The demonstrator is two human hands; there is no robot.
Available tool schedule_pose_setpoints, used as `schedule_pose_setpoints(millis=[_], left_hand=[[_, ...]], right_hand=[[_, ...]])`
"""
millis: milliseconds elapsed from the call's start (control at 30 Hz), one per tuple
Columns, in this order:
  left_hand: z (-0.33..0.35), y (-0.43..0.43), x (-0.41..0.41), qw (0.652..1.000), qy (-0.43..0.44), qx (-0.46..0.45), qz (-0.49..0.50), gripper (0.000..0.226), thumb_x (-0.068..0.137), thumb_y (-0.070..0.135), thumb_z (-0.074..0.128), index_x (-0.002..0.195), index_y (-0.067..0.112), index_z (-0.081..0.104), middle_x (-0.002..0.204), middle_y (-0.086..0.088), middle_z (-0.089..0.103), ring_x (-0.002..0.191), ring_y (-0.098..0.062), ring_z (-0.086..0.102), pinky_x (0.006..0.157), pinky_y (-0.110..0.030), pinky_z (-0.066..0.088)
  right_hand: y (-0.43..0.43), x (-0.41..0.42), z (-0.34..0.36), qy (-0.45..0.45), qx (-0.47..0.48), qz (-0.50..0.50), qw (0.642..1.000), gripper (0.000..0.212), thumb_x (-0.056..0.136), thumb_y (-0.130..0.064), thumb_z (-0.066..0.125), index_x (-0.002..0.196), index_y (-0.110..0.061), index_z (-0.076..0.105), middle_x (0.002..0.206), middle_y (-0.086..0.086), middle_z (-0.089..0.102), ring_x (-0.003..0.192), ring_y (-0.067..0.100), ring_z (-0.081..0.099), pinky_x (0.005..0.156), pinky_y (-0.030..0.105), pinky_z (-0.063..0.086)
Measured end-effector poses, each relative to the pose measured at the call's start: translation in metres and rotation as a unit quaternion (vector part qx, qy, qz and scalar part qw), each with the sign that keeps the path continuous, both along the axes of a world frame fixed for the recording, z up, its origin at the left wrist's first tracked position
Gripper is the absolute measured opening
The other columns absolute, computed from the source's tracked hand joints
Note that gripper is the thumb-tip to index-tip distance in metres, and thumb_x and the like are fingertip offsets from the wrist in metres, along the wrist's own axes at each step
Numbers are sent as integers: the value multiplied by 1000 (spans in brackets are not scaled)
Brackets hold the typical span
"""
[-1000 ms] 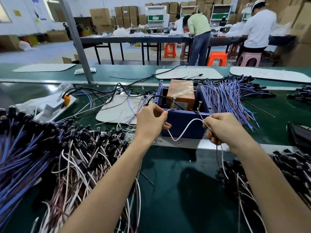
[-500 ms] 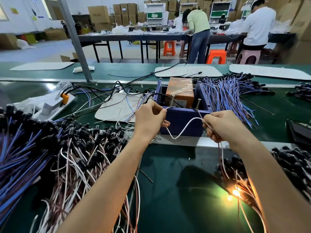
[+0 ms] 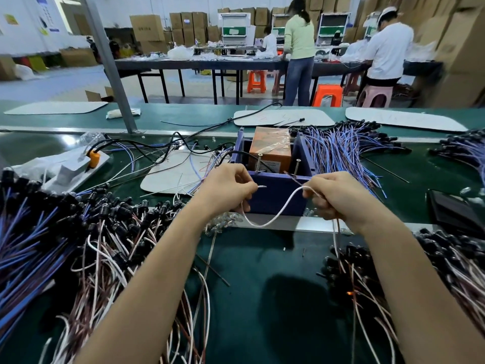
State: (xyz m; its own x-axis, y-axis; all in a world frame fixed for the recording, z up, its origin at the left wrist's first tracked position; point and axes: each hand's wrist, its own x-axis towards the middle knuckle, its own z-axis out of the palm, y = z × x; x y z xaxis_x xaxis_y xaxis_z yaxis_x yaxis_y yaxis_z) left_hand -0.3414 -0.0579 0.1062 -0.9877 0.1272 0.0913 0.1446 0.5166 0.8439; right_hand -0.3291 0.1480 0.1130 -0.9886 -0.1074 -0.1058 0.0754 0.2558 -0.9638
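The left hand [image 3: 228,190] pinches the bare tip of a white wire [image 3: 258,225]. The right hand [image 3: 338,195] pinches its far part, so the wire sags between them, near the blue box [image 3: 275,203]. That short tip could slip free, or the slack could catch the 2 screws [image 3: 258,164]. The label on the orange carton [image 3: 270,145] is too blurred to read.

open box [image 3: 278,203] sits mid bench [image 3: 262,306] with a carton [image 3: 270,147] in it, flat mat [image 3: 170,174] just left of it, one wire pile [image 3: 65,232] near left, another heap [image 3: 456,264] near right
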Motion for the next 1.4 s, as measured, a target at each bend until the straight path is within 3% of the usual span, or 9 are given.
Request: schedule_pose_setpoints(millis=[267,467,533,633,767,900,1033,1267,1400], left_hand=[[40,4,37,959,-107,-15,-263,14,97,20,54,92,9,62,92,-9,72,82,-18,69,71,-25,56],[20,46,49,923,-107,-169,-329,14,98,23,53,95,12,60,90,2,69,84,-12,65,73,-21,50],[13,61,55,901,-81,-230,-358,14,98,27,53,92,16,60,87,6,69,80,-10,63,65,-15,46],[0,86,68,886,-32,-288,-361,16,96,35,53,92,20,57,84,8,62,74,-7,56,64,-17,41],[-33,119,90,916,21,-285,-282,20,93,38,55,86,20,50,89,1,54,83,-18,49,71,-28,37],[-60,135,103,960,62,-188,-197,28,91,36,62,101,21,41,100,1,50,90,-18,47,75,-30,37],[-67,142,105,977,72,-126,-156,53,90,42,62,134,31,35,121,1,48,107,-20,52,92,-35,44],[-66,167,92,973,102,-160,-128,54,93,44,57,142,33,37,118,-5,50,110,-31,53,92,-42,45],[-67,176,85,971,102,-162,-141,57,95,40,55,146,24,35,125,-7,52,116,-28,50,94,-37,40]], right_hand=[[47,54,69,148,-58,147,976,32,70,-35,65,49,-11,62,49,2,49,41,9,33,40,13,28],[105,105,64,-10,69,336,939,41,85,-43,67,77,-4,78,82,20,72,65,22,66,67,21,52],[127,120,58,-23,88,266,960,40,87,-44,65,85,-5,78,91,24,72,80,25,70,77,22,52],[147,132,40,-9,207,86,974,28,86,-36,65,81,-13,78,77,10,74,73,23,68,63,20,52],[133,136,-3,-9,405,-34,913,36,83,-45,69,71,-11,70,59,1,68,47,7,61,44,15,43],[117,128,-29,8,463,-85,882,29,79,-42,75,71,-17,63,68,-3,66,58,6,58,52,19,41],[117,122,-39,27,461,-103,881,14,80,-24,74,72,-18,64,79,3,67,67,10,56,59,17,38],[113,115,-48,118,384,-150,904,12,85,-17,71,91,-7,70,85,11,69,80,26,66,77,36,53],[118,115,-53,155,411,-138,888,16,85,-19,69,98,-9,69,95,8,69,86,20,62,75,22,43]])
